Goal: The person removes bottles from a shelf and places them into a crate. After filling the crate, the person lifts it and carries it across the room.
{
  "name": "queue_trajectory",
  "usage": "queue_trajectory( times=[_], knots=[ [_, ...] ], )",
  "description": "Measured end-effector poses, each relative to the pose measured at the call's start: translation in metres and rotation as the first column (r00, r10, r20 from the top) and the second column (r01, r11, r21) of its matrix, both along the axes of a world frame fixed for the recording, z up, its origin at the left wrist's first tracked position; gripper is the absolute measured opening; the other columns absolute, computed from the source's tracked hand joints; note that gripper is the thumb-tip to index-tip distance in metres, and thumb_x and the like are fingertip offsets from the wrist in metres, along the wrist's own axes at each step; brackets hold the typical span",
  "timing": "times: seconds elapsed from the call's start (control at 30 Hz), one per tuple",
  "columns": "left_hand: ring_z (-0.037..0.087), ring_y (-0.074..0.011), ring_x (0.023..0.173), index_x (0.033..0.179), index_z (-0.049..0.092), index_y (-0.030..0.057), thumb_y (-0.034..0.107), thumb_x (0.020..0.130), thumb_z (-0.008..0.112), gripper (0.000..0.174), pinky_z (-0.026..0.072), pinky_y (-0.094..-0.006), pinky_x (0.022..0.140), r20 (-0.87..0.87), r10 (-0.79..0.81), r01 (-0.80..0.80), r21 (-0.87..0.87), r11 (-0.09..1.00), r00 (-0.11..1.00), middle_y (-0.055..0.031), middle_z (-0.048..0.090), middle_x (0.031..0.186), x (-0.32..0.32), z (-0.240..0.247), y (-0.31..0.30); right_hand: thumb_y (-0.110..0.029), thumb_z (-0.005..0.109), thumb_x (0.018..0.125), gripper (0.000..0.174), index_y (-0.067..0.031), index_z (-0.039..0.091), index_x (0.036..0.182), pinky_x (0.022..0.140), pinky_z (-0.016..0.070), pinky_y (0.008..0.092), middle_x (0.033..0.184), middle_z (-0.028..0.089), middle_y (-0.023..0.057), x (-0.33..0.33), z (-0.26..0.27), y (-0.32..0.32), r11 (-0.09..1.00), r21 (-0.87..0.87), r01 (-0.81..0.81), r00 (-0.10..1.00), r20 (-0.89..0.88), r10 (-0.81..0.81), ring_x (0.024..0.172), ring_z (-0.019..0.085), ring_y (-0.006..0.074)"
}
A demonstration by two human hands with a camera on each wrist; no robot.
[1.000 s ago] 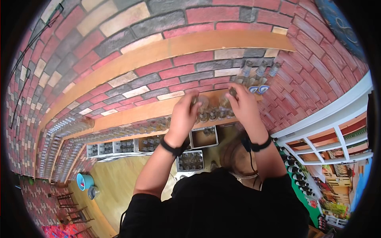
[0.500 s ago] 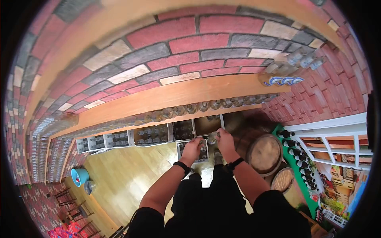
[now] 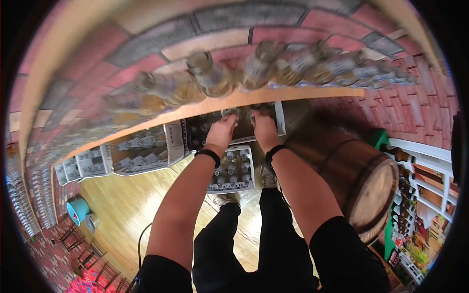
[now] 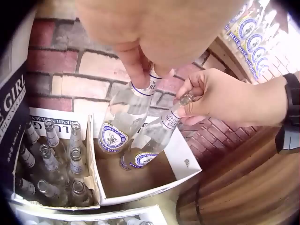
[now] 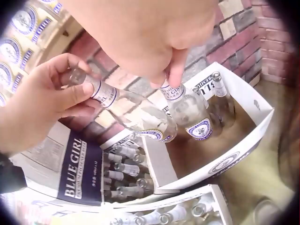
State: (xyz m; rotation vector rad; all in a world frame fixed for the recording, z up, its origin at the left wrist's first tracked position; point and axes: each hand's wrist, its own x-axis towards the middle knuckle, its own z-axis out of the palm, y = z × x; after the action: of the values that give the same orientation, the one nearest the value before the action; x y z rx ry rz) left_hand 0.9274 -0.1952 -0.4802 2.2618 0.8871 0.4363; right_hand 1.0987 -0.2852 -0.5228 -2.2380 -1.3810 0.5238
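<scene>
My left hand grips a clear glass bottle by its neck. The right hand pinches the neck of a second clear bottle. Both bottles carry blue-and-white labels and hang tilted, bases down, within the opening of a white cardboard carton. Along the carton's far side in the right wrist view stands another clear bottle. The carton's brown floor shows below the held bottles.
Beside the carton is a box of empty bottles, with another filled box before it. A wooden shelf lined with bottles runs above. A wooden barrel stands to the right; a blue bucket is at far left.
Both hands came down from the shelf, each bringing a bottle, and moved forward over the carton. The head view has dropped closer to the shelf and boxes.
</scene>
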Motion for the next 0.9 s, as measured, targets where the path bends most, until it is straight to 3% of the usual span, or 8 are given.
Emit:
queue_trajectory(
  times=[0.1, 0.27, 0.47, 0.57, 0.7, 0.8, 0.87, 0.9],
  knots=[
    [0.068, -0.0439, 0.09, 0.112, 0.062, 0.0091, 0.01, 0.092, 0.065, 0.02, 0.0573, -0.0516, 0.076, -0.039, 0.022, -0.021, 0.005, 1.0, 0.999, -0.0195, 0.07, 0.107, 0.01, -0.055, 0.014, -0.008, 0.063, 0.09, 0.009, -0.0035, 0.06, 0.097, 0.071, 0.055, 0.0563, 0.082, 0.068, 0.0246, 0.002, -0.041, 0.014, 0.995, 0.1, -0.002, 0.999, -0.034, 0.005, 0.084, 0.068, 0.0465],
    [0.068, -0.0429, 0.09, 0.112, 0.064, 0.0086, 0.006, 0.089, 0.067, 0.023, 0.0559, -0.0517, 0.078, -0.18, 0.059, -0.053, 0.037, 0.998, 0.982, -0.0209, 0.071, 0.103, 0.024, -0.133, 0.039, -0.004, 0.061, 0.091, 0.014, -0.0035, 0.063, 0.105, 0.075, 0.0575, 0.0477, 0.099, 0.071, 0.021, 0.01, -0.094, 0.04, 0.993, 0.037, -0.11, 0.994, 0.015, 0.11, 0.09, 0.07, 0.0408],
    [0.068, -0.0435, 0.09, 0.112, 0.065, 0.0085, 0.009, 0.09, 0.065, 0.022, 0.0555, -0.0535, 0.08, -0.224, 0.127, -0.107, 0.1, 0.989, 0.966, -0.022, 0.071, 0.1, 0.036, -0.192, 0.047, -0.003, 0.06, 0.091, 0.02, -0.0022, 0.063, 0.11, 0.078, 0.0575, 0.0468, 0.101, 0.071, 0.0207, 0.013, -0.152, 0.054, 0.988, 0.133, -0.084, 0.995, -0.034, 0.089, 0.092, 0.07, 0.0395],
    [0.068, -0.0435, 0.091, 0.113, 0.066, 0.0072, 0.012, 0.091, 0.064, 0.022, 0.0552, -0.0539, 0.081, -0.26, 0.174, -0.143, 0.133, 0.981, 0.95, -0.0225, 0.071, 0.101, 0.04, -0.214, 0.046, -0.003, 0.06, 0.092, 0.02, -0.0022, 0.063, 0.112, 0.079, 0.0576, 0.0472, 0.103, 0.072, 0.0197, 0.012, -0.156, 0.055, 0.996, 0.07, -0.062, 0.998, -0.023, 0.063, 0.094, 0.07, 0.0395],
    [0.068, -0.0445, 0.092, 0.112, 0.067, 0.0058, 0.014, 0.092, 0.063, 0.022, 0.0551, -0.0541, 0.082, -0.227, 0.213, -0.189, 0.122, 0.974, 0.95, -0.0241, 0.07, 0.102, 0.042, -0.248, 0.053, -0.006, 0.057, 0.094, 0.02, -0.0026, 0.062, 0.114, 0.08, 0.0568, 0.0492, 0.104, 0.071, 0.0192, 0.015, -0.169, 0.063, 0.995, 0.029, -0.098, 0.994, 0.048, 0.096, 0.094, 0.07, 0.0406],
    [0.067, -0.0455, 0.096, 0.113, 0.067, 0.0051, 0.01, 0.091, 0.06, 0.023, 0.0551, -0.0543, 0.083, -0.078, 0.268, -0.24, 0.259, 0.936, 0.96, -0.0266, 0.069, 0.106, 0.047, -0.259, 0.056, -0.007, 0.056, 0.095, 0.025, -0.0035, 0.061, 0.12, 0.082, 0.0561, 0.0511, 0.11, 0.069, 0.022, 0.016, -0.186, 0.079, 0.997, 0.036, -0.068, 0.997, 0.031, 0.067, 0.094, 0.069, 0.0418],
    [0.065, -0.047, 0.101, 0.114, 0.068, 0.0047, 0.007, 0.09, 0.058, 0.026, 0.0549, -0.0547, 0.084, -0.021, 0.404, -0.397, 0.156, 0.905, 0.914, -0.0295, 0.067, 0.11, 0.053, -0.267, 0.057, -0.005, 0.056, 0.094, 0.032, -0.0041, 0.061, 0.125, 0.083, 0.0555, 0.0532, 0.117, 0.066, 0.0258, 0.013, -0.193, 0.085, 0.968, 0.225, 0.112, 0.993, -0.073, -0.097, 0.094, 0.068, 0.0439],
    [0.065, -0.047, 0.101, 0.114, 0.068, 0.0047, 0.007, 0.09, 0.058, 0.026, 0.0549, -0.0547, 0.084, -0.023, 0.406, -0.398, 0.153, 0.904, 0.914, -0.0295, 0.067, 0.11, 0.052, -0.261, 0.055, -0.005, 0.056, 0.094, 0.032, -0.0041, 0.061, 0.125, 0.083, 0.0555, 0.0532, 0.117, 0.066, 0.0258, 0.014, -0.185, 0.081, 0.969, 0.222, 0.11, 0.993, -0.073, -0.096, 0.094, 0.068, 0.0439]
  ],
)
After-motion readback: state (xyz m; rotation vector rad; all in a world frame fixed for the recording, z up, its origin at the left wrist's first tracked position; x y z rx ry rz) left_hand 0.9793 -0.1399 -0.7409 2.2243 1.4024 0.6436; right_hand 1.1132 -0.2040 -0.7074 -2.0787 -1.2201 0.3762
